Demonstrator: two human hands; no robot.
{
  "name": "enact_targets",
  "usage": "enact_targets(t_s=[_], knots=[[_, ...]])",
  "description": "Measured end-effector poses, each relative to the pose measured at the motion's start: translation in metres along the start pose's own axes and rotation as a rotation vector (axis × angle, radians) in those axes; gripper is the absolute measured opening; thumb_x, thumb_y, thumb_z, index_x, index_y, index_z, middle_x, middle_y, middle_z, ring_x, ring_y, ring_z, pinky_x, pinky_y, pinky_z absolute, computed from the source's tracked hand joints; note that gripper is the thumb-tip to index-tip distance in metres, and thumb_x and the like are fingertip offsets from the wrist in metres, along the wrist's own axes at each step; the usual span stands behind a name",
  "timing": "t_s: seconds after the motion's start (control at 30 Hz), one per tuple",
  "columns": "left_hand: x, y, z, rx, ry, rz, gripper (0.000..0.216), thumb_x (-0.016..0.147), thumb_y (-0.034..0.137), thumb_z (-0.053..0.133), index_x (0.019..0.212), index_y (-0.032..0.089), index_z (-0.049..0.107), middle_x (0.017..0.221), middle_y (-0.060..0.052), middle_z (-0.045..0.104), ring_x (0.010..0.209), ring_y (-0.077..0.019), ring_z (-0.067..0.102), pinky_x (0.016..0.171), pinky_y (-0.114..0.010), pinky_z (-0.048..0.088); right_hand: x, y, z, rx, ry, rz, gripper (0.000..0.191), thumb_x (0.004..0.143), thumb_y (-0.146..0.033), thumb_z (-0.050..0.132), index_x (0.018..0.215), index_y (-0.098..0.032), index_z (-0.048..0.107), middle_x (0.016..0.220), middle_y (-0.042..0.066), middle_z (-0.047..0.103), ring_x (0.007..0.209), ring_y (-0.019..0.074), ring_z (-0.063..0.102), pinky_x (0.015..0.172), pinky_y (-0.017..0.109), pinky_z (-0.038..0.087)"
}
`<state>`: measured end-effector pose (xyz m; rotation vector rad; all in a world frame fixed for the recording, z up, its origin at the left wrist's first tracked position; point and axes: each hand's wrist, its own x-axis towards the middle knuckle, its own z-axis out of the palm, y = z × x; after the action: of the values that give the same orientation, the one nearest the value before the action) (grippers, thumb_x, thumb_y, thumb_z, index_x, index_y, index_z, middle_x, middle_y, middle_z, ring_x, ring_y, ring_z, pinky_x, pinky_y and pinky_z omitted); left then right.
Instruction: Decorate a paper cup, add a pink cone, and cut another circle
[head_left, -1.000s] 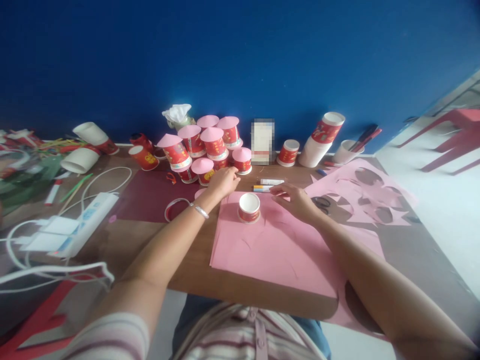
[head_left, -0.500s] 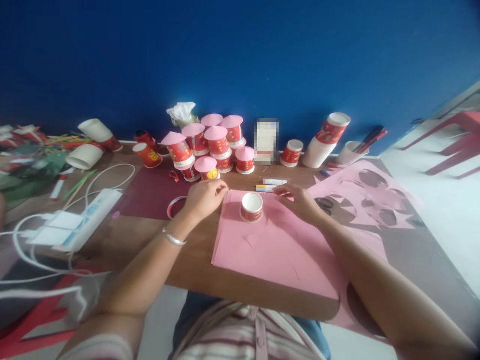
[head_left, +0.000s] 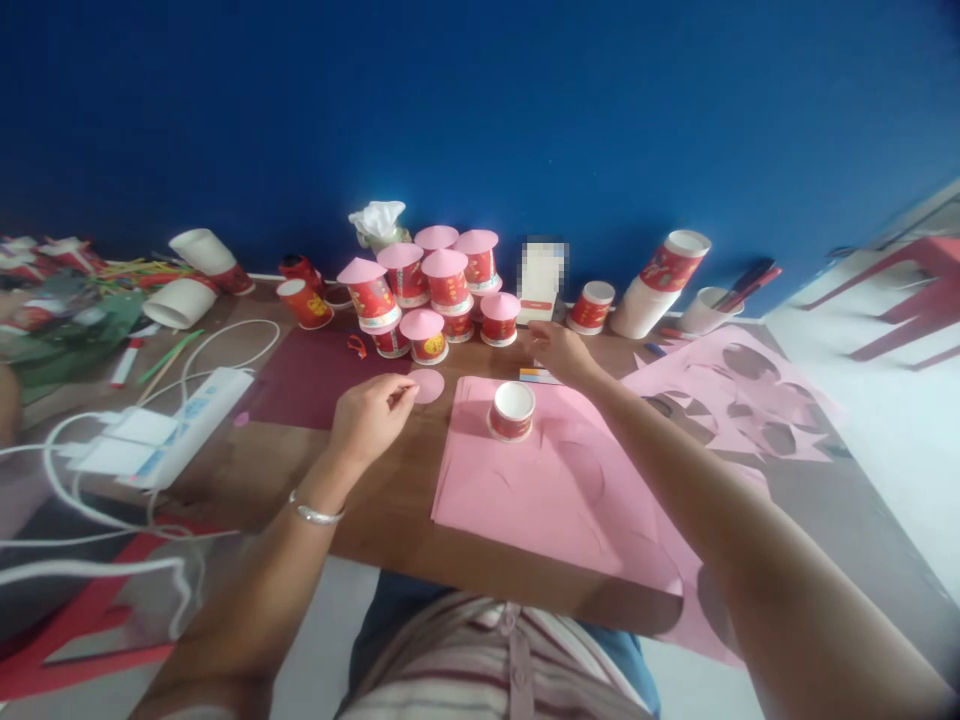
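Left hand (head_left: pixel 373 415): fingertips pinched on edge of pink paper disc (head_left: pixel 430 386), over desk (head_left: pixel 397 500), left of pink paper sheets (head_left: pixel 517 500). Right hand (head_left: pixel 561 352): fingers curled, hold unclear. Disc probably light, bendy, creasable; take rim gently.

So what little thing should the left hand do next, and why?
I'd guess the left hand should bring the pink disc toward the cup on the pink sheets. The hand is at the disc's edge, though whether it grips is unclear, and that cup has no pink top, unlike the capped cups behind.
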<state>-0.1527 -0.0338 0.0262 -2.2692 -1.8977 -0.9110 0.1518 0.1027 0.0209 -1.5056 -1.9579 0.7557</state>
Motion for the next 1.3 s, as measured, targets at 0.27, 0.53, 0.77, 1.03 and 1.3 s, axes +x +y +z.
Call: enact_targets(t_s=[0.27, 0.53, 0.77, 1.03, 1.3], knots=[[0.0, -0.017, -0.012, 0.103, -0.119, -0.16, 0.015, 0.096, 0.031, 0.065, 0.096, 0.021, 0.077, 0.097, -0.006, 0.082, 0.087, -0.0225, 0.077, 0.078, -0.031, 0.053, 0.014, 0.001, 0.015, 0.054, -0.046, 0.012, 0.04, 0.089, -0.019, 0.066, 0.128, -0.018, 0.074, 0.123, 0.01, 0.08, 0.117, 0.0288, 0.075, 0.099, 0.039, 0.059], [0.014, -0.001, -0.004, 0.216, -0.31, -0.121, 0.018, 0.094, 0.025, 0.067, 0.11, 0.022, 0.075, 0.11, -0.006, 0.077, 0.097, -0.0237, 0.074, 0.075, -0.033, 0.054, 0.008, 0.005, 0.016, 0.107, -0.039, 0.012, 0.037, 0.09, -0.026, 0.068, 0.125, -0.018, 0.075, 0.123, 0.012, 0.08, 0.117, 0.0318, 0.075, 0.101, 0.046, 0.059], [0.031, 0.001, 0.004, 0.279, -0.445, -0.004, 0.045, 0.095, 0.032, 0.066, 0.137, 0.018, 0.063, 0.141, -0.014, 0.065, 0.129, -0.0344, 0.062, 0.103, -0.044, 0.056, -0.044, 0.011, -0.003, 0.174, 0.033, -0.085, 0.027, 0.088, -0.027, 0.068, 0.111, -0.021, 0.079, 0.116, 0.009, 0.081, 0.108, 0.028, 0.077, 0.097, 0.044, 0.063], [0.046, 0.012, 0.007, 0.34, -0.619, 0.044, 0.049, 0.09, 0.025, 0.063, 0.137, 0.013, 0.056, 0.129, -0.021, 0.07, 0.119, -0.0398, 0.069, 0.09, -0.046, 0.057, -0.083, 0.023, -0.024, 0.228, 0.011, -0.075, 0.033, 0.09, -0.033, 0.069, 0.121, -0.022, 0.076, 0.115, 0.009, 0.081, 0.106, 0.0263, 0.077, 0.094, 0.044, 0.065], [0.041, 0.025, 0.008, 0.435, -0.604, 0.071, 0.047, 0.09, 0.015, 0.054, 0.136, 0.009, 0.053, 0.109, -0.021, 0.076, 0.1, -0.0373, 0.076, 0.077, -0.04, 0.056, -0.088, 0.03, -0.021, 0.19, 0.006, -0.066, 0.029, 0.09, -0.031, 0.069, 0.116, -0.021, 0.077, 0.107, 0.009, 0.081, 0.098, 0.0243, 0.077, 0.091, 0.041, 0.064]])
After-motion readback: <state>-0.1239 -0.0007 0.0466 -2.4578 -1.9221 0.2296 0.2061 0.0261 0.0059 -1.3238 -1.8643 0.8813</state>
